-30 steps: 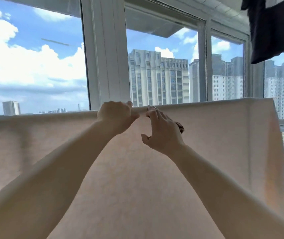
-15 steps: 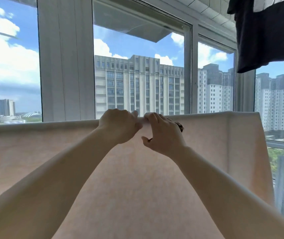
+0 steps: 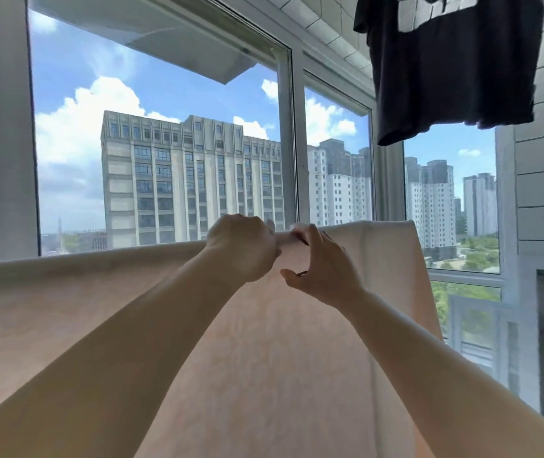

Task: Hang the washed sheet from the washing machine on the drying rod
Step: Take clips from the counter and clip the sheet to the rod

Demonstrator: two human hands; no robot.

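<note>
Both hands further right now: left hand [image 3: 242,246] fisted on one sheet [image 3: 75,312], right hand [image 3: 323,264] pinching it.

A pale sheet [image 3: 98,325] hangs draped across the view, its top edge running level from the left to a folded right end. Both arms reach up to that edge. The left hand [image 3: 242,246] is curled over it; the right hand [image 3: 325,266] sits just beside, fingertips [image 3: 307,231] on the edge, thumb spread below. A black shirt [image 3: 445,67] hangs at upper right, before the windows [image 3: 164,127].
</note>
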